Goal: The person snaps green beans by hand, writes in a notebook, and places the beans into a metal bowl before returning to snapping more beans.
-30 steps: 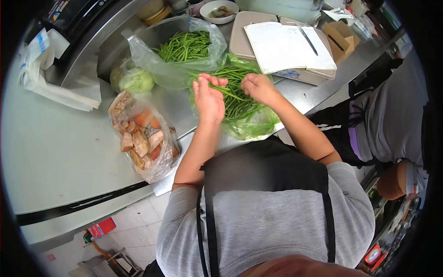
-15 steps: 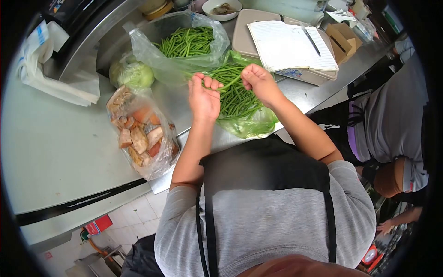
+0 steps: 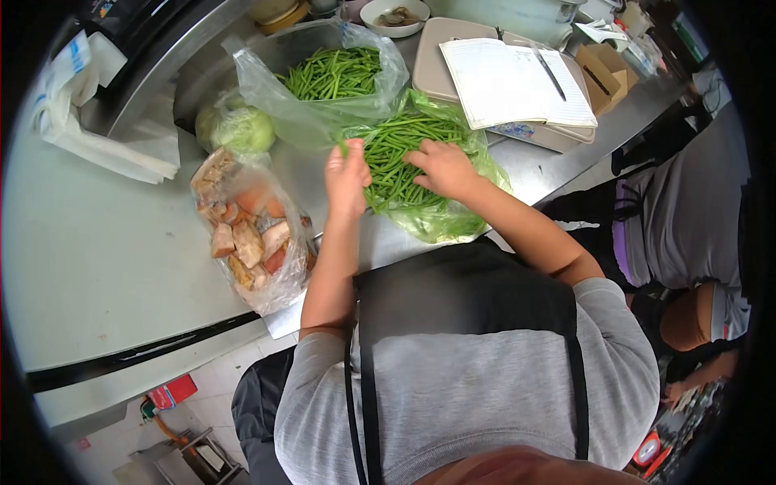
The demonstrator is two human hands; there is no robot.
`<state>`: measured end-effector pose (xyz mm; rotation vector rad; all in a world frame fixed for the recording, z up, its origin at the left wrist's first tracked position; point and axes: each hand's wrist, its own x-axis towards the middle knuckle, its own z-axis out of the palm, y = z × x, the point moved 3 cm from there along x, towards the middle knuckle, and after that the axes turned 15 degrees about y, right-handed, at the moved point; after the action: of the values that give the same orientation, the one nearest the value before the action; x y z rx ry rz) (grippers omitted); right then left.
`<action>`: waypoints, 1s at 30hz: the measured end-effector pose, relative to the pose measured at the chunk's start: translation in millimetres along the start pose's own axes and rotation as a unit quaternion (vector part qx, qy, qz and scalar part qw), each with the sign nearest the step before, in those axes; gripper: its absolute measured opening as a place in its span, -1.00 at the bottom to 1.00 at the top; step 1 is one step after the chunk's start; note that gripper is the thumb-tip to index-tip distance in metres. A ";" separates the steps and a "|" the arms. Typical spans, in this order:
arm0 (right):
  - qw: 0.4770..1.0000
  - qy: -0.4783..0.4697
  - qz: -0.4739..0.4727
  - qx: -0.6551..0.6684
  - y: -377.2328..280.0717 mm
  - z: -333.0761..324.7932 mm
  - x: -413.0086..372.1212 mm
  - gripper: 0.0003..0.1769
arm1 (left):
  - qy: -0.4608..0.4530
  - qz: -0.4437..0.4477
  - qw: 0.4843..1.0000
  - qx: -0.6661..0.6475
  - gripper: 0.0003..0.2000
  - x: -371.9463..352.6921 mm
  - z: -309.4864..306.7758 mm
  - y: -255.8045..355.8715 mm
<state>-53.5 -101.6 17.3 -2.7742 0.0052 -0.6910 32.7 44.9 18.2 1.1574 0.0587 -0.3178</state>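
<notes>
A green plastic bag (image 3: 440, 222) lies open on the metal counter, filled with long green beans (image 3: 396, 145). My right hand (image 3: 447, 170) rests on these beans from the right, its fingers slightly spread and their tips among the pods. At the bag's left edge my left hand (image 3: 346, 182) is raised and closed, slightly blurred. A short green bean end shows above its thumb and fingers; the rest of what it holds is hidden. Behind it, a clear plastic bag (image 3: 303, 121) holds a second heap of green beans (image 3: 335, 73).
Left of my hands are a wrapped pale-green round vegetable (image 3: 246, 129) and a clear bag of orange-brown chunks (image 3: 250, 242). An open notebook (image 3: 517, 85) with a pen lies on a beige lid (image 3: 432, 61). A co-worker in grey (image 3: 687, 194) stands to the right.
My hands have moved apart from the bean stretched between them. The right hand has dropped onto the bean heap; the left has turned upright and stays closed at the left.
</notes>
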 end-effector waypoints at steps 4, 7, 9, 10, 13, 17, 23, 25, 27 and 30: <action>0.994 0.082 -0.011 0.064 5.2 1.7 8.6 -0.89 | -0.077 0.043 0.986 0.145 -0.86 -0.7 19.6 -20.7; 0.972 0.127 0.061 0.187 2.4 -30.2 25.2 -0.89 | -0.139 0.096 0.969 0.182 -0.87 -1.9 34.8 -28.5; 0.941 0.111 0.139 0.288 7.7 -39.6 31.4 -0.87 | -0.181 0.091 0.959 0.197 -0.88 -3.5 44.2 -27.6; 0.914 0.087 0.186 0.349 13.1 -40.4 33.4 -0.86 | -0.184 0.007 0.971 0.154 -0.88 -9.5 49.9 -20.9; 0.889 0.071 0.237 0.385 20.2 -45.0 32.5 -0.85 | -0.203 -0.087 0.969 0.115 -0.88 -9.5 51.9 -16.2; 0.933 0.017 0.227 0.278 23.6 -47.9 25.6 -0.82 | -0.214 0.003 0.954 0.210 -0.88 -11.9 53.0 -14.3; 0.977 -0.152 0.149 -0.005 30.2 -37.6 13.0 -0.73 | -0.132 0.179 0.902 0.370 -0.82 12.9 34.1 -31.8; 0.969 -0.178 0.163 -0.057 29.1 -34.8 6.6 -0.73 | -0.129 0.189 0.894 0.385 -0.79 18.2 34.5 -32.3; 0.958 -0.202 0.181 -0.098 27.0 -21.6 -0.9 -0.75 | -0.142 0.262 0.872 0.389 -0.78 21.9 37.7 -37.8; 0.966 -0.152 0.173 -0.115 34.4 -0.4 -8.1 -0.77 | -0.150 0.323 0.825 0.439 -0.76 8.9 49.6 -29.1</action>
<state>-58.6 -134.2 4.7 -2.9553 0.5253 -0.1833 27.3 -12.5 10.6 1.9337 -0.8305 0.1194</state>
